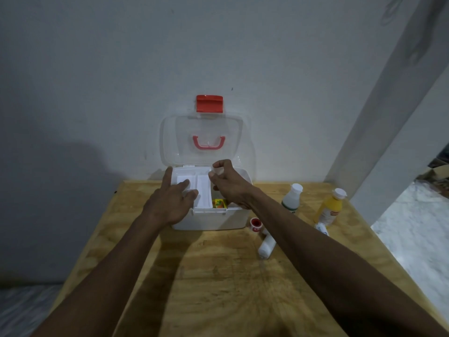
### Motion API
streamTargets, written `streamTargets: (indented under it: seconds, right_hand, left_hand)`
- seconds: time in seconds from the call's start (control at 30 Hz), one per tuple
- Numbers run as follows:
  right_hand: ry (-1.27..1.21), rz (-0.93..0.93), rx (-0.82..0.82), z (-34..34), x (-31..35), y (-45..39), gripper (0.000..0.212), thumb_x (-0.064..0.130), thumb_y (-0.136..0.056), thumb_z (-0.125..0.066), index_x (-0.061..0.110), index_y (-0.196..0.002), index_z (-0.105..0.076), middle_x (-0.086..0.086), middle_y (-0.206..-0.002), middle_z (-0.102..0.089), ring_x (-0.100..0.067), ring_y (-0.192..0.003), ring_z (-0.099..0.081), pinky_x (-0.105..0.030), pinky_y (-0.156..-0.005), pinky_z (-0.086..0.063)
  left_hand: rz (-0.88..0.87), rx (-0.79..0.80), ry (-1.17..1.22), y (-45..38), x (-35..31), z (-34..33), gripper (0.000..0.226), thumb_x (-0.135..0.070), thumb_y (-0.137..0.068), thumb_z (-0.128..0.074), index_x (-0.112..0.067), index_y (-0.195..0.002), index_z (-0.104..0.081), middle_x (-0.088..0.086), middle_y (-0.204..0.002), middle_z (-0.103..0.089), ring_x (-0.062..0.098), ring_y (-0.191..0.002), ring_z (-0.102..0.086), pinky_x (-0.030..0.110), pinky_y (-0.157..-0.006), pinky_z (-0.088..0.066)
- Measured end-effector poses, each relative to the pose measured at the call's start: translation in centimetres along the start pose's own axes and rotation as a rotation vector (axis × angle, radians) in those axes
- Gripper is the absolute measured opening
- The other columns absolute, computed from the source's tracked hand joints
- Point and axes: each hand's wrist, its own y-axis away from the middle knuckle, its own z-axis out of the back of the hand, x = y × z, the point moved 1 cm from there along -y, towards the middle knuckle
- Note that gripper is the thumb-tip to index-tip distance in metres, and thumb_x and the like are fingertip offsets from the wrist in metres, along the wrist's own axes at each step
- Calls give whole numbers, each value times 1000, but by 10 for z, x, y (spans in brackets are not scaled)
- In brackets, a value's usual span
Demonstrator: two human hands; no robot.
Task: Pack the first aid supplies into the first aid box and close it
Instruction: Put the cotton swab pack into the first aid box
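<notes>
The white first aid box (209, 221) stands open at the back of the wooden table, its clear lid (206, 132) leaning on the wall with a red latch (209, 103) on top. A white inner tray (202, 188) sits in the box's left part, with a yellow-orange packet (219, 203) showing below it. My left hand (173, 199) lies spread on the tray's left side, fingers inside it. My right hand (227, 183) pinches the tray's right rim between thumb and fingers. To the right of the box lie a white bottle (291, 198), a yellow bottle (330, 207), a red tape roll (255, 224) and a white bandage roll (266, 246).
The wall stands directly behind the box. A white pillar (388, 117) rises at the right of the table. A small white item (322, 228) lies by the yellow bottle. The table's right edge (379, 251) drops to a pale floor.
</notes>
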Motion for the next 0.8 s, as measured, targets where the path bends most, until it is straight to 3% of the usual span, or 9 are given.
streamTargets:
  seconds: [0.2, 0.5, 0.57, 0.67, 0.73, 0.8]
  right_hand:
    - [11, 19, 46, -5, -3, -8, 32, 32, -103, -40, 30, -129, -23, -14, -129, -50, -28, -109, -59, -42, -91, -56]
    - [43, 10, 44, -4, -5, -10, 32, 32, -103, -41, 30, -130, -25, -12, -130, -51, -27, -112, -58, -43, -94, -55]
    - [47, 23, 29, -2, -4, -9, 32, 30, -103, -40, 28, -131, -26, -12, -130, -51, -27, -110, -58, -38, -89, -56]
    - [58, 59, -15, 1, 1, -3, 31, 26, -104, -41, 23, -132, -28, -14, -125, -54, -25, -102, -60, -23, -67, -51]
    - [69, 94, -83, 5, 7, 4, 30, 22, -103, -42, 20, -132, -33, -15, -116, -61, -22, -90, -62, -22, -61, -47]
    - [77, 149, -194, 13, 16, 17, 27, 22, -103, -43, 17, -129, -41, -11, -105, -66, -19, -83, -61, -26, -64, -45]
  left_hand:
    - [1, 27, -6, -4, 3, 0, 60, -54, -98, -31, -23, -149, -36, 2, -164, 14, 36, -146, -24, 48, -112, -29]
    - [4, 28, -2, -3, 2, 0, 59, -53, -99, -31, -22, -149, -36, 2, -164, 12, 35, -147, -21, 49, -113, -28]
    - [0, 29, -4, -3, 1, 1, 59, -52, -99, -32, -22, -149, -36, 2, -164, 12, 35, -147, -21, 49, -113, -28]
    - [8, 55, 5, -3, 1, 3, 59, -52, -99, -32, -21, -149, -36, 3, -164, 12, 35, -148, -20, 49, -113, -27]
    - [1, 58, 13, -2, 0, 4, 58, -52, -99, -33, -21, -148, -37, 3, -164, 11, 34, -148, -17, 49, -114, -26]
    - [-15, 57, 14, -1, -1, 6, 56, -50, -99, -34, -21, -147, -40, 3, -164, 7, 31, -150, -13, 49, -115, -24]
